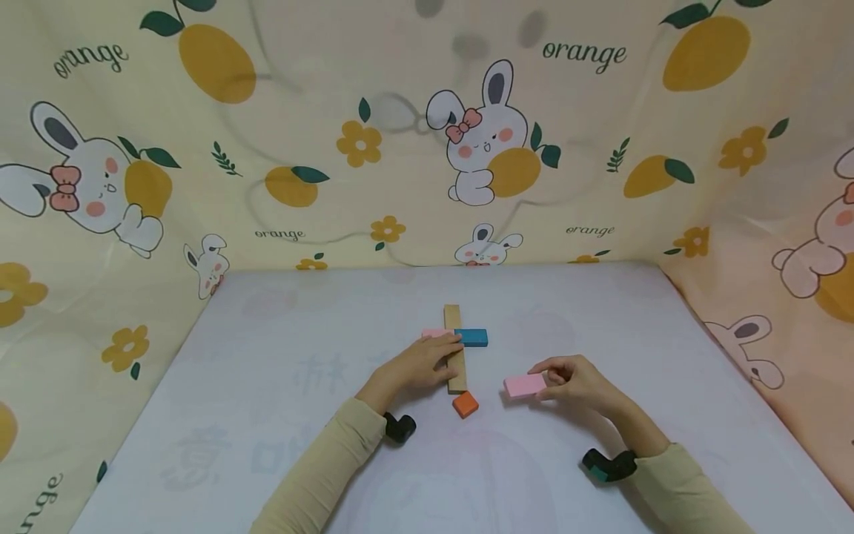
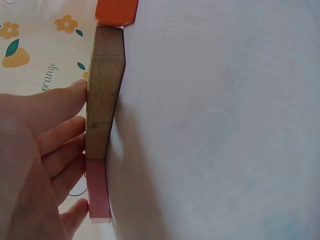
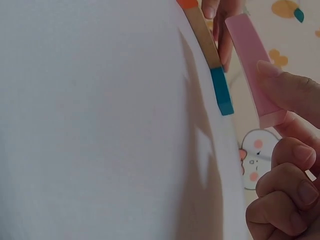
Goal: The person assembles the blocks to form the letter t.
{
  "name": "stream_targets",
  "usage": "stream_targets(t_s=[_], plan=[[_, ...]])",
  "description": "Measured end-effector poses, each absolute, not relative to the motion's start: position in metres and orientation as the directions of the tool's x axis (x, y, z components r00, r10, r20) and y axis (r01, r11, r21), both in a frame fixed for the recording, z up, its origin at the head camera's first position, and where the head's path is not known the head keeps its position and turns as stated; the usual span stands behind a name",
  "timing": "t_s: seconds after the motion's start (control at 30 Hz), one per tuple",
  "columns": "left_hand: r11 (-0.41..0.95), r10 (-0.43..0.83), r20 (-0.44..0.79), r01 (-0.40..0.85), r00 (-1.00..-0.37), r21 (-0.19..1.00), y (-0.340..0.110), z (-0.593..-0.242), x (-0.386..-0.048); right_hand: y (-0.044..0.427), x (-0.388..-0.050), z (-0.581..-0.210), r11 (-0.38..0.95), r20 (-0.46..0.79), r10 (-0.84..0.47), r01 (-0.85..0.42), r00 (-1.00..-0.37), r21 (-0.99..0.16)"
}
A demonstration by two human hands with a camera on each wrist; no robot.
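Plain wooden pieces, a near one [image 1: 457, 377] and a far one [image 1: 451, 316], line up lengthwise on the table. A blue block [image 1: 472, 338] lies to the right between them, with a pink block [image 1: 435, 333] opposite on the left, partly hidden by my left hand [image 1: 420, 363]. That hand rests with extended fingers touching the wood and the pink block [image 2: 98, 190]. At the line's near end lies an orange block [image 1: 465, 405], turned at an angle. My right hand [image 1: 579, 382] pinches another pink block [image 3: 252, 65] between thumb and fingers, right of the arrangement and raised off the table.
The white table [image 1: 300, 319] has faint printed marks under its surface. Patterned cloth [image 1: 414, 44] with rabbits and oranges hangs behind and along both sides. Each wrist carries a small black device, one on the left [image 1: 400, 429] and one on the right [image 1: 608, 466].
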State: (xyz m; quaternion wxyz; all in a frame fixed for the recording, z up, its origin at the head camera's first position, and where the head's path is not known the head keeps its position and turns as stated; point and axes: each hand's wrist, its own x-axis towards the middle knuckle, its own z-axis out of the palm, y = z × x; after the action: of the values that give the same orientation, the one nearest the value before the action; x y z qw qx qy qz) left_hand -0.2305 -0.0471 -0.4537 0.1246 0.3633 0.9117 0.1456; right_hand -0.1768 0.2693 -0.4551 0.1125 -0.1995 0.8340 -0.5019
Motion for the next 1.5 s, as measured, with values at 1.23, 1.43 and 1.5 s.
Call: stream_targets(t_s=[1.23, 1.43, 1.5], plan=[[0.704, 0.686, -0.137, 0.606, -0.714, 0.371, -0.048, -0.451, -0.227, 0.242, -0.16, -0.454, 0.421, -0.102, -0.455, -0.113, -0.885, -0.9], [0.703, 0.688, -0.136, 0.609, -0.713, 0.367, -0.047, -0.451, -0.228, 0.239, -0.157, -0.455, 0.456, -0.139, -0.427, -0.079, -0.894, -0.886], [0.702, 0.69, -0.138, 0.61, -0.711, 0.368, -0.047, -0.452, -0.228, 0.238, -0.156, -0.455, 0.465, -0.149, -0.422, -0.073, -0.894, -0.882]])
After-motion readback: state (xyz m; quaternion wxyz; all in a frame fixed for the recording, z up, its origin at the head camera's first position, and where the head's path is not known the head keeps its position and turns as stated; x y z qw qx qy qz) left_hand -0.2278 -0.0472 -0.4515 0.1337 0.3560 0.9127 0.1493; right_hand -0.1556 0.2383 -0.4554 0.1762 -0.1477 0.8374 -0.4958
